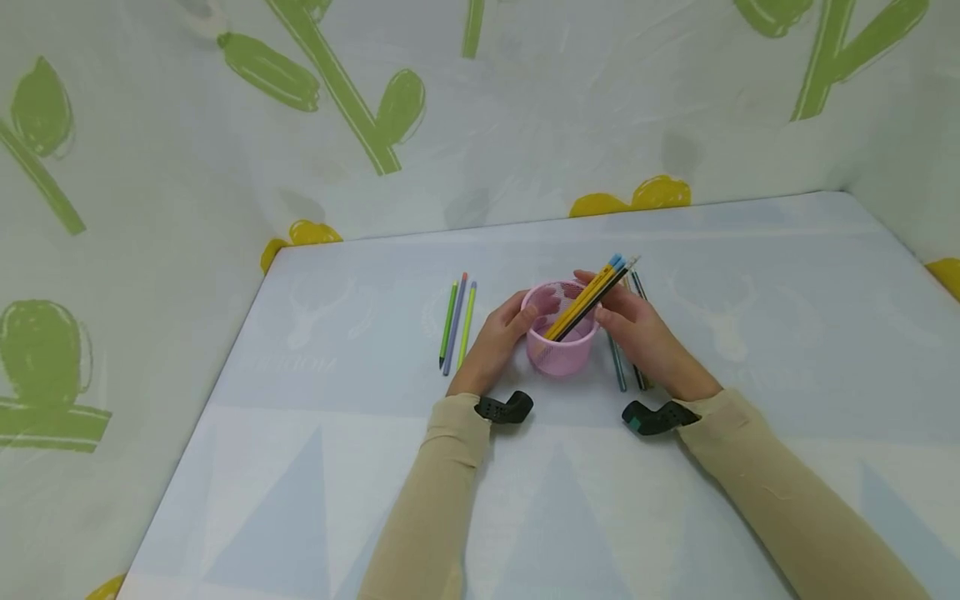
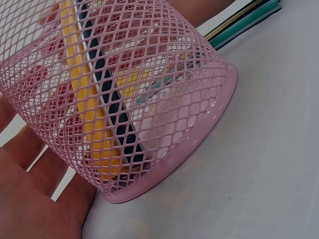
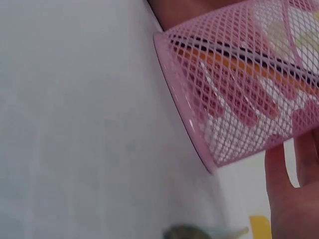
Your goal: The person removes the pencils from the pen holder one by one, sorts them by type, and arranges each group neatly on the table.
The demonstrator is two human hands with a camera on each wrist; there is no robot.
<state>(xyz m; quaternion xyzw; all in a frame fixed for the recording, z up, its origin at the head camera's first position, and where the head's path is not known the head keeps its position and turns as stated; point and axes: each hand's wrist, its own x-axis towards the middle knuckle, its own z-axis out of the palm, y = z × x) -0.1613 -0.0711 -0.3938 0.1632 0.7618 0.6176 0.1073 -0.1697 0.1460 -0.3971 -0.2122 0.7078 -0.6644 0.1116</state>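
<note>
A pink mesh pencil cup stands between both hands. My left hand grips its left side, with the thumb at the rim and fingers round the far side, partly seen through the mesh. My right hand holds the right side, thumb by the rim and fingers behind. Yellow and black pencils lean to the right inside the cup, several blue or white ends sticking out over the rim. Through the mesh in the left wrist view, a yellow pencil and a dark one reach down to the base.
Left of the cup lie a green pencil, a purple pencil and a yellow-green pencil. To the right, a teal pencil and darker ones lie partly under my right hand. A patterned cloth wall borders the pale table.
</note>
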